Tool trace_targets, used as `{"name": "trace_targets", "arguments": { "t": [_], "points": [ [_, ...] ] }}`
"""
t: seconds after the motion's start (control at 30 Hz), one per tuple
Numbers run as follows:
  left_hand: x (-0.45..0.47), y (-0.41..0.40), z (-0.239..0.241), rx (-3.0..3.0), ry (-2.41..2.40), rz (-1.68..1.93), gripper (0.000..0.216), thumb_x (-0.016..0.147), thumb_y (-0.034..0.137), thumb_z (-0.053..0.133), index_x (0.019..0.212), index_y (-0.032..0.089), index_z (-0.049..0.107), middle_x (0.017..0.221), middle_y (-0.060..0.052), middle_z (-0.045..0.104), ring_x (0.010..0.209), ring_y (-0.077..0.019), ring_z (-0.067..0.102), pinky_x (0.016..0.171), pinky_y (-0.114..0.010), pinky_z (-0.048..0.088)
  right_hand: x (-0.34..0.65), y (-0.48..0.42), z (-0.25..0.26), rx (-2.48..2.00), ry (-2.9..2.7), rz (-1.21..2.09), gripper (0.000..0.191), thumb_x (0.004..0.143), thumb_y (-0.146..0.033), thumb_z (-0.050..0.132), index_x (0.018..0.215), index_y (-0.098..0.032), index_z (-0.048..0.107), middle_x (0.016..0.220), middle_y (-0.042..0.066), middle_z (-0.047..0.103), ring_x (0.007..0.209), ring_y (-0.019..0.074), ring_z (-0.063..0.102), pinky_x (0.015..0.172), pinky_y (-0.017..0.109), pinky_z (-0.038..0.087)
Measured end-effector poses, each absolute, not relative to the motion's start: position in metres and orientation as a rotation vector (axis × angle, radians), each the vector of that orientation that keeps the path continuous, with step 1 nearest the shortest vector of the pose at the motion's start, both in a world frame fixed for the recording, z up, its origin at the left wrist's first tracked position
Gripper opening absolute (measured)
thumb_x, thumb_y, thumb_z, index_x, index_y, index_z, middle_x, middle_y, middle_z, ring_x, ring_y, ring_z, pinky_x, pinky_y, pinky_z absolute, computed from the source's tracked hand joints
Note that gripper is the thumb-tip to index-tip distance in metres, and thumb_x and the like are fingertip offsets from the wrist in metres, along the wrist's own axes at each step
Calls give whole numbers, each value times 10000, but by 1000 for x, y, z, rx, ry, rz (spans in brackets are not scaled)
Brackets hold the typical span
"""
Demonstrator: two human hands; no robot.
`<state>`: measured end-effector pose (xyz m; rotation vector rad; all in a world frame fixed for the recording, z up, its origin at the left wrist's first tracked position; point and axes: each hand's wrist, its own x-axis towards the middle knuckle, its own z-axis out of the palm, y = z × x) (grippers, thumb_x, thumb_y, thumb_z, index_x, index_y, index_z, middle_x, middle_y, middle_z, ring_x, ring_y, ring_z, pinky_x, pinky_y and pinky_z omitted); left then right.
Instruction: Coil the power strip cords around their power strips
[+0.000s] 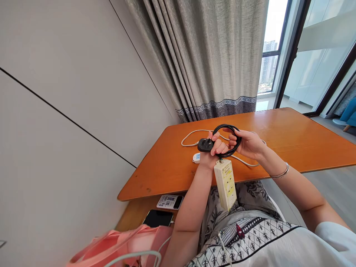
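Note:
Both my hands are raised above the near part of the table, with a coiled black cable (226, 152) between them. My left hand (218, 147) is closed around the left side of the coil, where a black plug (205, 144) sticks out. Fingers of my right hand (249, 142) pinch the coil's right side. From the coil hangs a yellowed power strip (226, 183), upright in front of the table edge and over my lap. Behind my hands, a white cable (187, 139) loops across the tabletop, and a small white power strip (196, 158) lies partly hidden by my left wrist.
The orange wooden table (155, 159) has a rounded near-left corner. Below it, a phone (158, 218) and a labelled white box (169, 202) lie on a lower wooden surface beside a pink bag (122, 243). A grey curtain (217, 55) hangs behind the table, and a wall rises at left.

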<state>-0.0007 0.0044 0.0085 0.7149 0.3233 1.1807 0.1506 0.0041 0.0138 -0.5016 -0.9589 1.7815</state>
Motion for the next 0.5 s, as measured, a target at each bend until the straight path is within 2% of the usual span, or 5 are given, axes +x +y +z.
{"name": "trace_targets", "arguments": {
  "t": [0.2,0.3,0.4,0.5],
  "points": [
    [-3,10,5,649,278,1163,450,1058,447,265,684,212,354,410,100,166,337,-76,143,388,-186,228,135,4,-16,-583,-981,1487,309,748,-157,643,1056,-154,619,703,-33,619,679,116,574,718,265,463],
    [-5,11,3,621,262,1162,446,1067,404,241,694,202,380,434,104,194,318,-54,99,364,-177,197,135,3,-19,-558,-1014,1523,347,718,-155,681,1054,-176,598,678,-55,602,654,115,566,712,268,460],
    [-7,12,2,600,261,1153,453,1073,377,216,700,193,397,453,108,219,300,-33,56,350,-170,186,141,2,-11,-494,-963,1674,267,738,-150,691,981,-190,588,641,-66,558,632,105,549,687,252,460],
    [-8,14,2,594,249,1078,477,1076,357,193,700,182,429,444,115,201,284,-24,44,344,-161,179,146,3,-4,-434,-855,1829,80,879,-249,625,921,-191,590,507,-104,384,486,84,413,615,222,458]
  ]
}}
